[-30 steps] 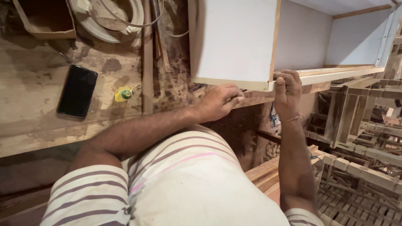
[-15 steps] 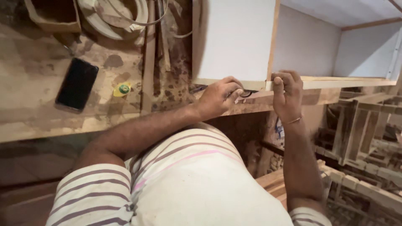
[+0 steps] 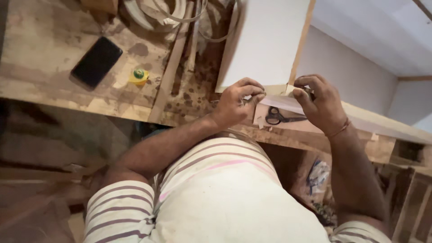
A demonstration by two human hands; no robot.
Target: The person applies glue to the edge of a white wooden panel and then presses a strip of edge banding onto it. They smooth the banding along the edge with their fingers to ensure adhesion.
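— Hands first: what is held by the left hand (image 3: 237, 100)?

— One end of a thin pale strip (image 3: 282, 103) is pinched in its bent fingers. The other end is pinched by the right hand (image 3: 318, 102), just beside it. The strip is stretched between both hands, at the near bottom corner of the white board (image 3: 265, 42).

— Where is the white board kept?

— It is stood on the desk (image 3: 40, 85), toward the right side, as part of a big white box.

— Is anything seen under the strip?

— Black scissors (image 3: 280, 118) are laid flat on a wooden ledge, just below the hands.

— What else is laid on the desk?

— A black phone (image 3: 96, 61) is laid near the left edge. A small yellow and green thing (image 3: 138, 74) is set beside it. Coils of pale band (image 3: 162, 13) are piled at the far edge.
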